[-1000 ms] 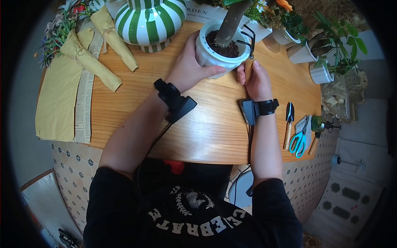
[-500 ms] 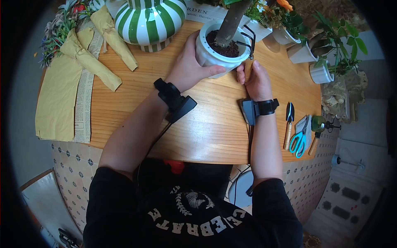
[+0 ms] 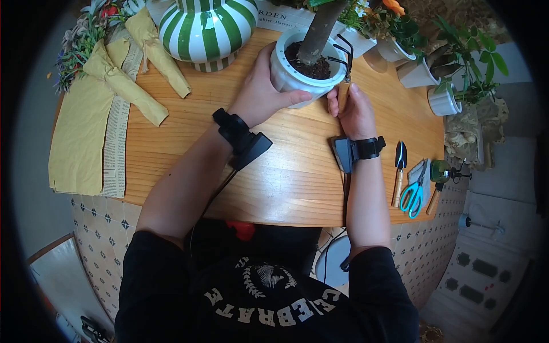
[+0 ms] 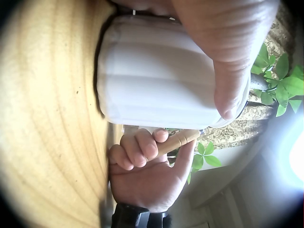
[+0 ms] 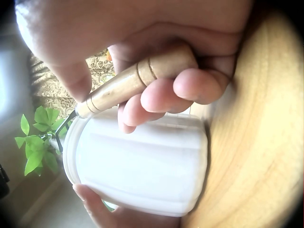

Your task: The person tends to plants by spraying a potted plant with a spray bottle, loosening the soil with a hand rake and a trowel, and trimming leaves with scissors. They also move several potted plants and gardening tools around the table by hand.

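My left hand [image 3: 262, 94] grips the near left side of a white ribbed pot [image 4: 152, 71], its thumb lying along the wall just below the rim. Dark soil [image 3: 321, 71] fills the pot around a thick brown plant trunk [image 3: 318, 37]. On the pot's right, my right hand [image 3: 358, 114] holds a small hand rake by its wooden handle [image 5: 126, 85], fingers curled round it and the thumb along its upper end. The rake's black prongs [image 3: 344, 50] point up beside the rim. In the left wrist view the pot's base meets the wooden table [image 4: 52, 95].
A green-striped vase [image 3: 209, 31] stands left of the pot, with paper-wrapped bundles [image 3: 128, 91] farther left. At the table's right edge lie a small trowel [image 3: 400, 171], blue-handled scissors [image 3: 412, 200] and a green spray bottle [image 3: 439, 170]. Potted plants [image 3: 443, 102] line the back right.
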### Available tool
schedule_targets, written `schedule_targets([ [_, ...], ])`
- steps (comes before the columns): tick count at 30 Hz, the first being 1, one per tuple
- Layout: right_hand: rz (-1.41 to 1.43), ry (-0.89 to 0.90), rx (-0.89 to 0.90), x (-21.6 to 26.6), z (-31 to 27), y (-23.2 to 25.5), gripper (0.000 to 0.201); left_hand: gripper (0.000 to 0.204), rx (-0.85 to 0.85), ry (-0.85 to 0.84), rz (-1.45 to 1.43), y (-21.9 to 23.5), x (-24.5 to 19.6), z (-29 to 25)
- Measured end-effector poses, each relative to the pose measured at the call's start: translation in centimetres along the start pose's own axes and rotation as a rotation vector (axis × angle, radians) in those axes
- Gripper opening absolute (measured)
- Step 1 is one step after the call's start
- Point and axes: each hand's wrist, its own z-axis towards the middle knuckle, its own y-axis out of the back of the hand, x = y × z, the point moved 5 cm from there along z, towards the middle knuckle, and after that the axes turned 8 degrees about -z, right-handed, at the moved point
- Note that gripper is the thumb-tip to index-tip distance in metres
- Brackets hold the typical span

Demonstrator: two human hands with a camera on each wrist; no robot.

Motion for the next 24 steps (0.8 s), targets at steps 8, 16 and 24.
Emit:
schedule_targets([
  [8, -0.006, 0.004, 0.012, 0.05, 0.02, -0.04, 0.042, 0.102, 0.010, 0.002, -0.005, -0.02, -0.09, -0.01],
  [16, -0.003, 0.002, 0.004, -0.12, 0.08, 0.10, 0.041, 0.102, 0.010, 0.004, -0.011, -0.02, -0.19, -0.01],
  [24, 0.064, 0.000, 0.013, -0.34, 0.09, 0.54, 0.040, 0.102, 0.011, 0.007, 0.007, 0.02, -0.19, 0.00],
])
